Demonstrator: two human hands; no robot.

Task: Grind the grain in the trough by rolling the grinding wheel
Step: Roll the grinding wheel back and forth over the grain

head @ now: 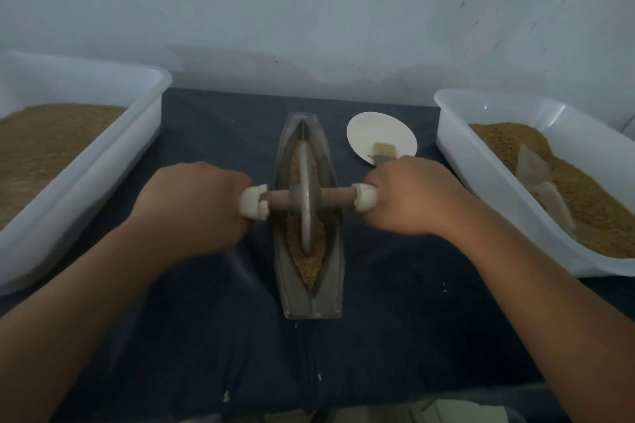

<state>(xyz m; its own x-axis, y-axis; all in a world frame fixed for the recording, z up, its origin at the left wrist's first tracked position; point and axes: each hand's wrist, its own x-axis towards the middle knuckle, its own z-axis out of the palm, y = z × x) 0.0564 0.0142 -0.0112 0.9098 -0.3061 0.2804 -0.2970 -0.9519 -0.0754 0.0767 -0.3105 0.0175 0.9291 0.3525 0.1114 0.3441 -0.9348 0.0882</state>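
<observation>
A long boat-shaped metal trough [335,288] lies lengthwise on the dark cloth in the middle of the table. Brown grain [309,268] fills its groove. The grey grinding wheel [305,203] stands upright in the groove, near the trough's middle. A wooden axle [335,200] runs through the wheel, with white wrapping at both ends. My left hand [192,206] grips the left end of the axle. My right hand [412,196] grips the right end.
A white tub [103,161] of brown grain stands at the left. Another white tub [467,161] at the right holds grain and a clear scoop [536,178]. A white plate [378,134] with a brush [381,153] sits behind my right hand. The wall is close behind.
</observation>
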